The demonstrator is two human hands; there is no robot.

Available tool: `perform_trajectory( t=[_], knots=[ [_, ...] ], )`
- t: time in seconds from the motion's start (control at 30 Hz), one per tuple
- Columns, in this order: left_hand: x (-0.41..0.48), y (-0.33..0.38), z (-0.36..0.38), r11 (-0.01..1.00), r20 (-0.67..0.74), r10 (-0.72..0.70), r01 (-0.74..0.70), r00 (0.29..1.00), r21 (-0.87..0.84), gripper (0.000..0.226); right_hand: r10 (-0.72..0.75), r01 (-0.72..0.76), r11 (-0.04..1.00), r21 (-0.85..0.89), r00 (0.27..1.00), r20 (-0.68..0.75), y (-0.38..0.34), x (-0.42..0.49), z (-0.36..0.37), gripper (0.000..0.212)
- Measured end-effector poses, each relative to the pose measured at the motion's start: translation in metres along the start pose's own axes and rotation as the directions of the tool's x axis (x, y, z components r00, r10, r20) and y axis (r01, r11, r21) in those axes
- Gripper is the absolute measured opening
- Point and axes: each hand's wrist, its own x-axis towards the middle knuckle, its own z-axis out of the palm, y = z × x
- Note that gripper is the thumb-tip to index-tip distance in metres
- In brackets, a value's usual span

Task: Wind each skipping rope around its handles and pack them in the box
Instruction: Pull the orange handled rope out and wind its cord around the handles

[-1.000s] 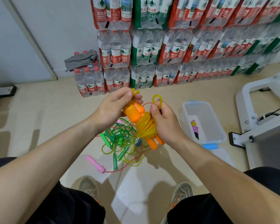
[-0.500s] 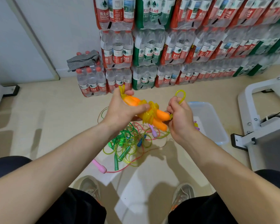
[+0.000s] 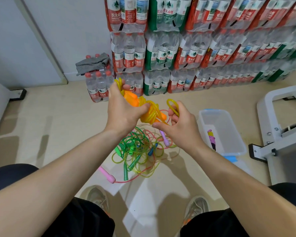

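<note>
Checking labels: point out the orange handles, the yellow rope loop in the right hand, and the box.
orange handles [image 3: 130,99], head view, bare stretch above the windings.
yellow rope loop [image 3: 171,100], head view, top of the loop's arc.
box [image 3: 224,127], head view, bare inner floor.

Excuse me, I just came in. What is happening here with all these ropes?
A person is winding a yellow rope around its orange handles. The left hand grips the handles, and the right hand pinches a free loop of the rope beside the bundle. One wound rope lies in the clear box on the floor to the right. A tangled pile of green, pink and yellow ropes lies below the hands, not yet wound.
</note>
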Motion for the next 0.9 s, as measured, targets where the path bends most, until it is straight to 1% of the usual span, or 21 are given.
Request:
perform_trajectory(
  t=[0.03, 0.07, 0.1, 0.13, 0.2, 0.3, 0.37, 0.47, 0.53, 0.67, 0.8, 0.9],
  knots=[
    [0.004, -0.001, -0.003, 0.998, 0.004, 0.038, -0.038, 0.999, 0.049, 0.096, -0.026, 0.026, 0.999, -0.043, 1.0, -0.004, 0.001, 0.0, -0.002, 0.053],
    [0.007, -0.002, -0.005, 0.996, 0.01, 0.048, -0.049, 0.999, 0.073, 0.098, -0.036, 0.037, 0.998, -0.058, 0.999, 0.03, 0.001, 0.001, -0.004, 0.038],
    [0.01, -0.004, -0.006, 0.996, 0.013, 0.042, -0.043, 0.999, 0.077, 0.1, -0.042, 0.047, 0.998, -0.049, 0.995, 0.092, 0.003, 0.002, -0.006, 0.026],
    [0.01, -0.005, -0.007, 0.996, 0.016, 0.036, -0.037, 0.999, 0.078, 0.1, -0.052, 0.057, 0.998, -0.029, 0.986, 0.159, 0.003, 0.003, -0.009, 0.02],
    [0.009, -0.007, -0.005, 0.996, 0.023, 0.032, -0.034, 0.999, 0.087, 0.098, -0.077, 0.078, 0.997, 0.007, 0.969, 0.233, 0.001, 0.004, -0.013, 0.02],
    [0.01, -0.008, -0.004, 0.996, 0.029, 0.035, -0.037, 0.999, 0.086, 0.093, -0.094, 0.076, 0.994, 0.082, 0.967, 0.236, -0.005, 0.005, -0.015, 0.019],
    [0.01, -0.006, -0.005, 0.991, 0.093, 0.058, -0.069, 0.994, 0.112, 0.091, -0.089, 0.056, 0.987, 0.15, 0.971, 0.222, -0.008, 0.004, -0.011, 0.015],
    [0.004, -0.006, -0.003, 0.995, 0.21, 0.048, -0.065, 0.977, 0.074, 0.087, -0.004, -0.037, 0.965, 0.261, 0.988, 0.154, -0.008, 0.005, -0.01, 0.01],
    [-0.002, -0.006, -0.001, 0.997, 0.252, 0.032, -0.047, 0.967, 0.056, 0.087, 0.047, -0.094, 0.936, 0.339, 0.988, 0.144, -0.008, 0.006, -0.011, 0.01],
    [-0.01, -0.009, 0.002, 0.998, 0.308, 0.008, -0.027, 0.951, 0.057, 0.099, 0.124, -0.164, 0.878, 0.45, 0.985, 0.117, -0.008, 0.006, -0.01, 0.013],
    [-0.011, -0.003, -0.001, 0.984, 0.356, 0.029, -0.09, 0.934, 0.157, 0.122, 0.255, -0.249, 0.725, 0.642, 0.963, 0.086, -0.013, 0.009, -0.014, 0.019],
    [-0.015, 0.004, 0.0, 0.961, 0.397, 0.031, -0.136, 0.917, 0.24, 0.129, 0.307, -0.257, 0.651, 0.714, 0.95, 0.062, -0.013, 0.013, -0.019, 0.023]
  ],
)
